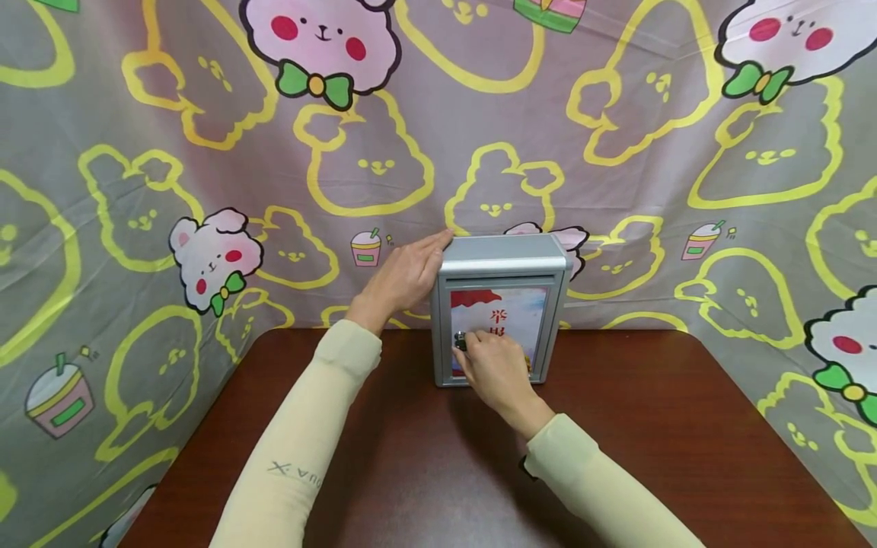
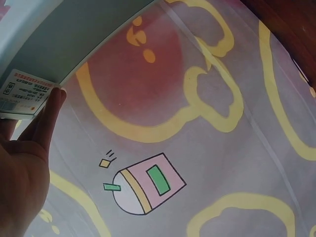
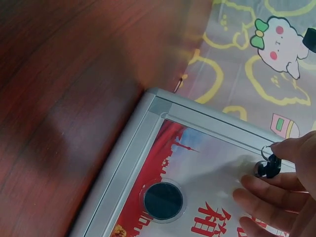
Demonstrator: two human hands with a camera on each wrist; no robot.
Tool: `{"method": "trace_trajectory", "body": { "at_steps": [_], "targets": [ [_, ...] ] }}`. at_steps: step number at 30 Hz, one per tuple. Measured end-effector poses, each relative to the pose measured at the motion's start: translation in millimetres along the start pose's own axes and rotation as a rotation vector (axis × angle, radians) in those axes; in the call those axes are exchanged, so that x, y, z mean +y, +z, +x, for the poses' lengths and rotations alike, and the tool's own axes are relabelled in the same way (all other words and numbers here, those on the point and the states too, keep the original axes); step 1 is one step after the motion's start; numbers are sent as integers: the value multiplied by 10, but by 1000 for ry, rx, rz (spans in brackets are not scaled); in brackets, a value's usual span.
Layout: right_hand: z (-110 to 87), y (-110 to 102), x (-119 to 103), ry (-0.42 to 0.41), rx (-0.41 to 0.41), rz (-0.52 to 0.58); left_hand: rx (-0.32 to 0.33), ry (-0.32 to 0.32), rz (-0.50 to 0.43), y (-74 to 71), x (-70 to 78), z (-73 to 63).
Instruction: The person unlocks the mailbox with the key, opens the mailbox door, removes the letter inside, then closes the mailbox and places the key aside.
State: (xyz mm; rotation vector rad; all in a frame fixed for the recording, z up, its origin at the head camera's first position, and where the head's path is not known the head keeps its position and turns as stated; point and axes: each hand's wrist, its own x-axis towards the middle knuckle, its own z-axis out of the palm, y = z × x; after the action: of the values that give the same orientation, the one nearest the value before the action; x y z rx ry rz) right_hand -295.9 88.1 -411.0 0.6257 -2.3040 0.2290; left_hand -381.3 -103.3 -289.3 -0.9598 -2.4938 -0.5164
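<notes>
A grey metal lockable box (image 1: 503, 259) stands upright at the back of the table, its framed front bearing a red, white and blue printed panel (image 3: 202, 163). My left hand (image 1: 407, 278) rests against the box's upper left side, fingers mostly straight. In the left wrist view, its fingertips touch the box beside a white printed label (image 2: 30, 94). My right hand (image 1: 496, 373) is at the front panel, pinching a black-headed key (image 3: 272, 167) with a metal ring at the lock (image 3: 259, 170). How far the key sits inside the lock is hidden.
The brown wooden table (image 1: 404, 472) extends in front and to both sides of the box. A patterned cloth (image 1: 630, 183) hangs close behind the box and along both sides. A dark round disc (image 3: 163, 201) sits on the box's front panel.
</notes>
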Motion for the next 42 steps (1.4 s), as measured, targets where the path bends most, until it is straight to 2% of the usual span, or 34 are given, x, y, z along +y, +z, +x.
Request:
{"method": "trace_trajectory", "body": {
  "at_steps": [11, 19, 29, 42],
  "targets": [
    [1, -2, -19, 29, -14, 34, -3, -13, 3, -9, 13, 10],
    [-7, 12, -23, 40, 13, 33, 4, -6, -3, -14, 32, 22],
    [-20, 43, -57, 148, -44, 114, 13, -3, -8, 2, 29, 14],
    [-16, 46, -62, 174, -80, 149, 12, -10, -7, 6, 18, 7]
  ]
}}
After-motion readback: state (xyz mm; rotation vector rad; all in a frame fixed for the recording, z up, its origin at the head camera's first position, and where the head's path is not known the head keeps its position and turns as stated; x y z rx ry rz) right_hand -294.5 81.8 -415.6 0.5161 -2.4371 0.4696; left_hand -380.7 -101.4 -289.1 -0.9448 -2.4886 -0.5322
